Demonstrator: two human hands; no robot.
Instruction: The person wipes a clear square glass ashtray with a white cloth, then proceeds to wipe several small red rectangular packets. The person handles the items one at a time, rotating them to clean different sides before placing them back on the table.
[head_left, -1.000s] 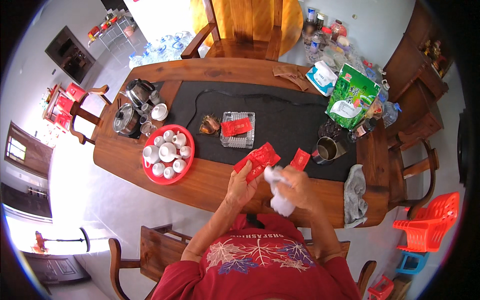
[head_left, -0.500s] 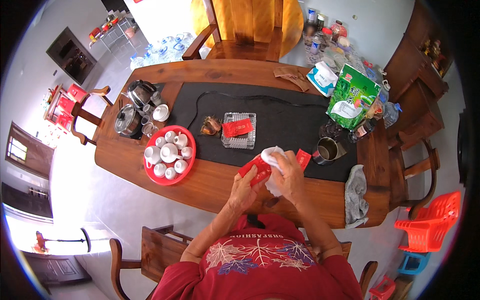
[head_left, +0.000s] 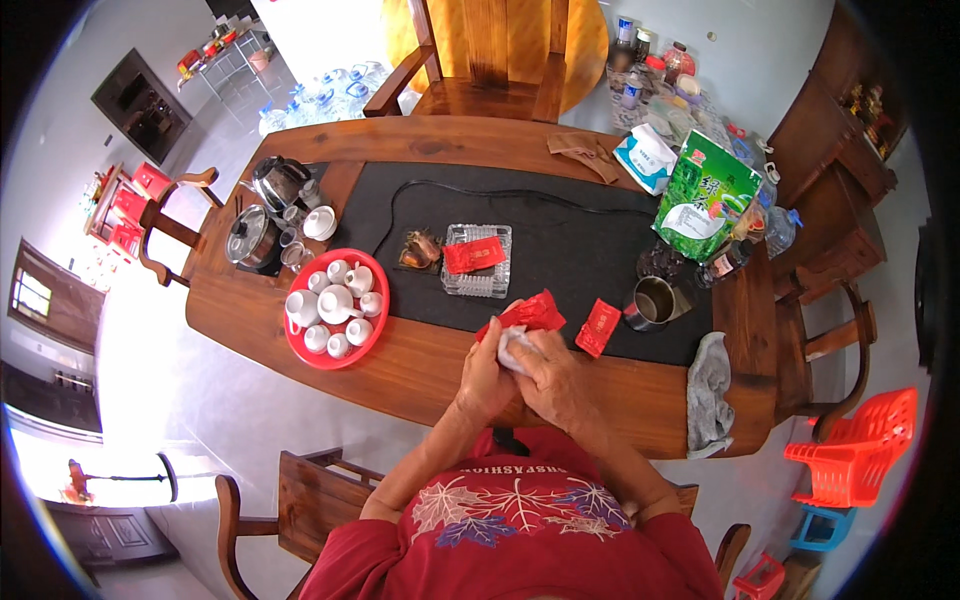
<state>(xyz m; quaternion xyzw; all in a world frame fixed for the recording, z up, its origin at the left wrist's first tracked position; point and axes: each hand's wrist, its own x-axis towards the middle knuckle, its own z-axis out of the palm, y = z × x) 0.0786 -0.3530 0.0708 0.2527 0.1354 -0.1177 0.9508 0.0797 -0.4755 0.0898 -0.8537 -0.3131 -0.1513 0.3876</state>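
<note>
At the table's near edge, my left hand (head_left: 486, 374) grips a shiny red packet (head_left: 538, 311), its far end sticking out beyond the fingers. My right hand (head_left: 554, 384) is closed on a crumpled white tissue (head_left: 511, 352) and presses it against the packet's near end. The two hands meet there, so the fingertips are partly hidden. Just right of them lies a second red packet (head_left: 598, 328), flat on the dark mat. Farther off, a third red packet (head_left: 474, 255) rests on a clear glass ashtray (head_left: 478, 286), beside a small brownish bundle (head_left: 420, 250).
To the left are a red tray (head_left: 384, 322) of white teaware, a kettle (head_left: 280, 185) and a lidded pot (head_left: 250, 238). A metal cup (head_left: 652, 302), a green tea bag (head_left: 705, 195), a tissue pack (head_left: 645, 158) and a grey cloth (head_left: 709, 395) lie rightward. A black cord (head_left: 480, 190) crosses the mat.
The right hand with the tissue has moved down and left, closer to the left hand. The held packet now points farther out, and the packet on the right is fully uncovered.
</note>
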